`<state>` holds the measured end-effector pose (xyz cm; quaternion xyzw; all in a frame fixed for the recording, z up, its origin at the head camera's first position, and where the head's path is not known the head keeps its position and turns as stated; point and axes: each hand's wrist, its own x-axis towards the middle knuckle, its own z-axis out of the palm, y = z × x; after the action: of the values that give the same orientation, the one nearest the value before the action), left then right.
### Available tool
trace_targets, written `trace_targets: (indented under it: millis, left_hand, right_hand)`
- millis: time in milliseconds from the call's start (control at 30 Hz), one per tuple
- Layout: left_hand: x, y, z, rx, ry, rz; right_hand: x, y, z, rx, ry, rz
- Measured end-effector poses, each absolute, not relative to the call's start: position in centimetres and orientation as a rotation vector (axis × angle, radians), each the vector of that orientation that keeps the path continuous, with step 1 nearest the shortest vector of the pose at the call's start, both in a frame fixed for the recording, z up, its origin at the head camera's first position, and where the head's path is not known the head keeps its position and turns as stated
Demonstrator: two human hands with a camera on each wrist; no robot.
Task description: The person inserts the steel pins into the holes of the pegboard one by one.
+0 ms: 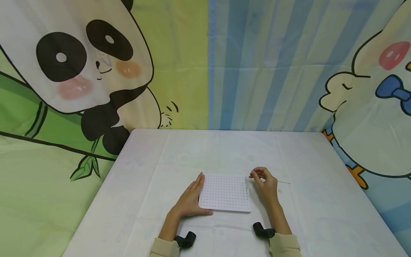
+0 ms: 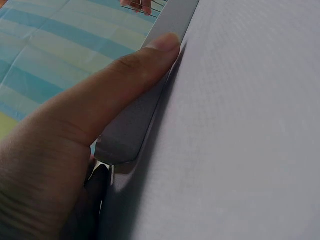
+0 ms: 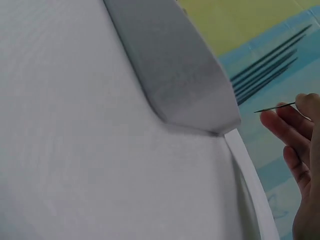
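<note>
A white square pegboard [image 1: 224, 192] with rows of small holes lies on the table. Several thin metal pins [image 1: 247, 189] stand in a line along its right side; the right wrist view shows them as dark pins [image 3: 265, 65] rising from the board [image 3: 185, 65]. My left hand [image 1: 190, 201] braces the board's near left corner, straight fingers along the left side and thumb [image 2: 120, 75] against the front edge. Just off the far right corner, my right hand [image 1: 264, 182] pinches a thin metal pin [image 3: 274, 107] between thumb and fingertips, its tip apart from the board.
A single thin pin [image 1: 284, 182] lies on the white-covered table [image 1: 154, 178] to the right of my right hand. Printed curtains [image 1: 257, 64] hang behind and beside the table. A black camera mount sits on each wrist.
</note>
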<state>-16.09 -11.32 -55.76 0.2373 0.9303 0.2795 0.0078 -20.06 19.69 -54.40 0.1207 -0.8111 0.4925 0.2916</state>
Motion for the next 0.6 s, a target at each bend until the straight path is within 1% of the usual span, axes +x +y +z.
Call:
trace_targets:
  millis: [200,600]
  left_hand:
    - [-16.1,-11.32,-55.67,0.738,2.902,0.869]
    - [-16.03,-11.24,-55.53,0.713,2.896,0.86]
  right_hand:
    - [-20.04,18.58,-54.33,0.375,-2.213,1.241]
    - [-19.99,18.63,-54.49,0.434,-2.265,1.089]
